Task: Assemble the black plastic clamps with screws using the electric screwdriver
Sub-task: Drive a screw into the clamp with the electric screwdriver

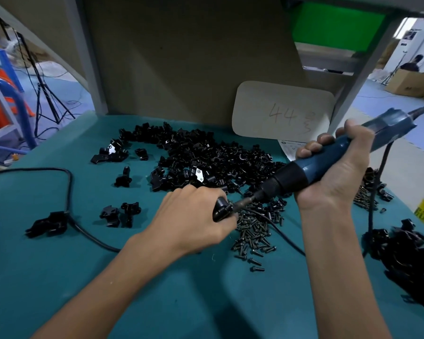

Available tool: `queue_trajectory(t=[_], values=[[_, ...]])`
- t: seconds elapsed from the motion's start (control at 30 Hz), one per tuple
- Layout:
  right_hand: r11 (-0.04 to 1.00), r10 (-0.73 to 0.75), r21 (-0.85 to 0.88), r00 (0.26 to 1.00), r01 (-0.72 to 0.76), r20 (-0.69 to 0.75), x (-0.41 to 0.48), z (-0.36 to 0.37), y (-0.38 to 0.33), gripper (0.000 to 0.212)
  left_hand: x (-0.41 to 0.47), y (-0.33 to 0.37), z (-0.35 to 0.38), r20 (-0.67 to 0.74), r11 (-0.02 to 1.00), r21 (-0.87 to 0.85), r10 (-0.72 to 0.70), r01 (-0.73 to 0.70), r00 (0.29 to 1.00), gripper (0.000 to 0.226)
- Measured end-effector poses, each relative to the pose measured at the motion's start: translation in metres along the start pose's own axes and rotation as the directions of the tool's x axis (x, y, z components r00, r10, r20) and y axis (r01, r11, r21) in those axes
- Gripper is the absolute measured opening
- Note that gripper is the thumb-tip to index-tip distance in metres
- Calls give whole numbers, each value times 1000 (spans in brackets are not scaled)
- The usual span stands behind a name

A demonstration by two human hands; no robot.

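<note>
Mat: bare teal mat (83, 289) closest to me, loads of open room front and left to set stuff down.
Left hand: left hand (194, 216) is curled tight round one clamp (221, 208), low over the mat; the fingers hide most of it.
Clamp: small hard black plastic. It looks light and stiff, probably a bit slick. I'd hold it by the body with fingers clear of the screw hole, since it'll likely want to twist once the bit bites.
Screws: loose heap of screws (253, 234) just right of that hand. They're tiny, and one bump would scatter them.
Right hand: right hand (338, 172) is wrapped round the blue barrel of the driver (291, 177), with the bit slanting down-left into the clamp.
Driver: I reckon it's the heaviest thing here, and the lead hanging off its tail could snag.
Cord: a black cord (70, 189) loops over the left of the mat and runs under the left forearm.
Pile: big pile (206, 155) of loose clamp parts sits right behind the hands.
Right side: another black heap (414, 255) sits near the mat's right edge, so it's tight there.
Back: a card (282, 111) marked "44" leans on the panel that closes off the far side.
</note>
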State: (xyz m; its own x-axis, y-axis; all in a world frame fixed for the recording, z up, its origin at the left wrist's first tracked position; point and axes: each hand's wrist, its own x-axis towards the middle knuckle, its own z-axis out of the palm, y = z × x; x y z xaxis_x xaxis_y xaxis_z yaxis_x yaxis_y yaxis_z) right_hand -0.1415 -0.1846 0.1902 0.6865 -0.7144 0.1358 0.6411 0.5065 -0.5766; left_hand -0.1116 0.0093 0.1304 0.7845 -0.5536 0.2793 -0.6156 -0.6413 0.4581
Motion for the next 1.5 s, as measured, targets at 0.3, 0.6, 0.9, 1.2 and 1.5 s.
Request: queue_trajectory(t=[0.3, 0.6, 0.9, 1.2, 1.5], values=[[995, 54, 81, 998, -51, -38, 6, -3, 0, 20, 0, 1, -3, 86, 997, -63, -38, 44, 996, 37], [989, 54, 132, 991, -70, 123, -2, -4, 6, 20, -4, 6, -6, 553, 827, -515, 122, 223, 824, 42], [998, 37, -56, 999, -38, -6, -6, -3, 3, 16, -13, 8, 14, 144, 995, -84, -38, 50, 989, 32], [991, -2, -132, 1000, 1, -8, -8, -7, 11, 28, -13, 0, 25, 70, 998, -59, -24, 28, 997, 34], [990, 0, -143, 999, -6, -40, -9, -8, 17, 31, -14, -5, 29, 0, 1000, -17, -23, 23, 1000, 28]])
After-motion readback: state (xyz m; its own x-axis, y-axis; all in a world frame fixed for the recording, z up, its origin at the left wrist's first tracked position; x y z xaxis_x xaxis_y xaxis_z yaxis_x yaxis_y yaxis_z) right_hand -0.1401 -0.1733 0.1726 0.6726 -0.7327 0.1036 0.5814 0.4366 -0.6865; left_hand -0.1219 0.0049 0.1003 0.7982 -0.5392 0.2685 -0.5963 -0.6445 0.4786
